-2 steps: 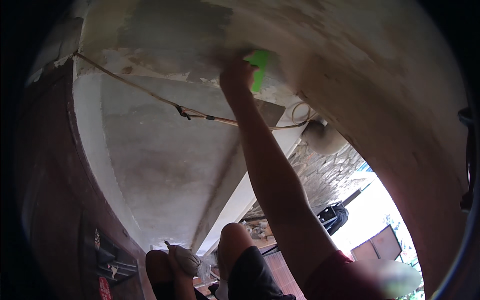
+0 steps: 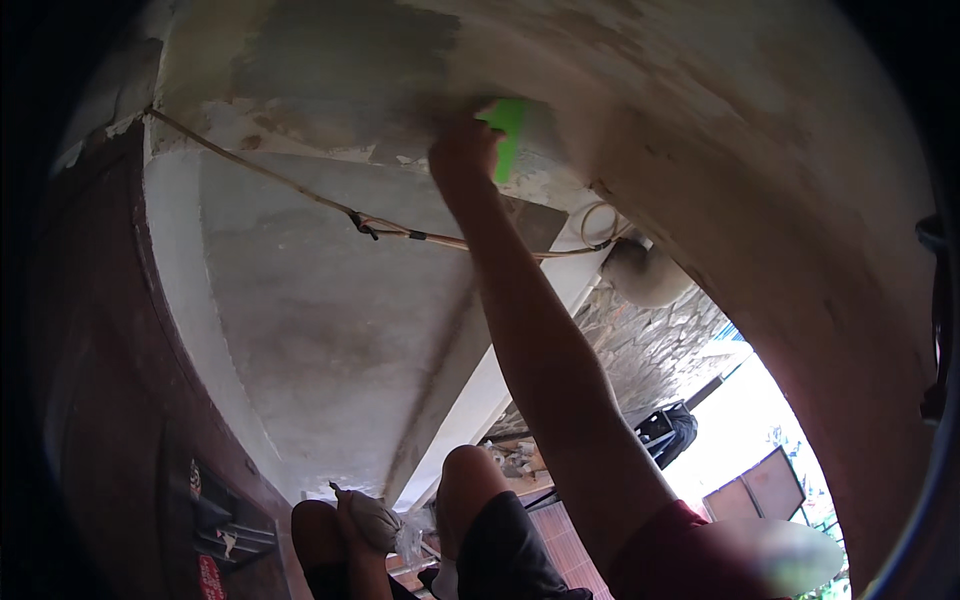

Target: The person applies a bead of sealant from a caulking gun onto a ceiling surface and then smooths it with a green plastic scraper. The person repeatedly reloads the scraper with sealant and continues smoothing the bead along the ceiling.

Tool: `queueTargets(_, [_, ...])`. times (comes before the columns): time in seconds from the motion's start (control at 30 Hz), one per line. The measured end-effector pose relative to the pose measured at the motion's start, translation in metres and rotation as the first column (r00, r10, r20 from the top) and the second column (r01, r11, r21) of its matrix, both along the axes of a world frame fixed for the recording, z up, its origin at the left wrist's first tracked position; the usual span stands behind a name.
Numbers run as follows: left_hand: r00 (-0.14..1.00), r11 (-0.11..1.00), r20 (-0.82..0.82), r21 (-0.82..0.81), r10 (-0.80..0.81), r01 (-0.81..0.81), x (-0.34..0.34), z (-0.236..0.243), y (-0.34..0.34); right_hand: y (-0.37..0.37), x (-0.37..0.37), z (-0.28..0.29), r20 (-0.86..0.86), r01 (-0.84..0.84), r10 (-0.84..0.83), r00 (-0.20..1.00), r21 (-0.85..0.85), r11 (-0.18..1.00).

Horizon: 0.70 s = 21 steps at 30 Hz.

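My right arm stretches up to a patchy plastered surface [image 2: 350,60], where my right hand [image 2: 465,152] is closed on a flat bright-green spreader [image 2: 510,135]. The spreader's face lies against or very close to the surface, beside a darker grey patch. Low in the picture, next to my knees, my left hand [image 2: 350,522] is closed round a plastic bag [image 2: 374,523] with a grey filling. Most of the fingers there are hidden, and the bag's clear plastic hangs to the right.
A cable [image 2: 290,182] with taped joints runs slantwise below the right hand and ends in a coil [image 2: 600,226]. A dark wooden door or cabinet [image 2: 100,330] stands at left. Behind my arm are a rounded pale object [image 2: 655,278], a stone wall [image 2: 650,325] and a black crate [image 2: 655,432].
My right hand and the green spreader have shifted slightly left along the surface. The left hand and its bag stay in place.
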<state>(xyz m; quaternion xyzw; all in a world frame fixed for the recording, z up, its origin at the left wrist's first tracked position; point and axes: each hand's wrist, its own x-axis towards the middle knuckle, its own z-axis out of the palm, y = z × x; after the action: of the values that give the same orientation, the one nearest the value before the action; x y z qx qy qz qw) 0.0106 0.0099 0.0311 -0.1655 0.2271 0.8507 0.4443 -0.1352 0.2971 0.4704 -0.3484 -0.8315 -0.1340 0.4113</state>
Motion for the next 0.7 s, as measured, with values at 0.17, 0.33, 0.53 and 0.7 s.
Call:
queueTargets(0.17, [0.994, 0.984, -0.039, 0.142, -0.1, 0.105, 0.005, 0.007, -0.004, -0.038, 0.036, 0.011, -0.123, -0.379, 0.36, 0.925, -0.209, 0.902])
queueTargets(0.33, [1.0, 0.992, -0.005, 0.123, 0.025, -0.024, 0.004, 0.0, -0.001, -0.041, 0.127, 0.019, -0.709, -0.936, 0.611, 0.351, -0.277, 0.216])
queueTargets(0.53, [0.999, 0.99, -0.026, 0.141, -0.024, 0.027, -0.004, -0.019, 0.001, -0.01, 0.183, 0.013, -0.834, -0.932, 0.42, 0.359, -0.299, 0.203])
queueTargets(0.7, [0.994, 0.989, 0.107, 0.15, -0.037, 0.02, -0.006, -0.021, 0.002, 0.034, 0.187, 0.019, -0.649, -0.638, 0.311, 0.694, -0.356, 0.683])
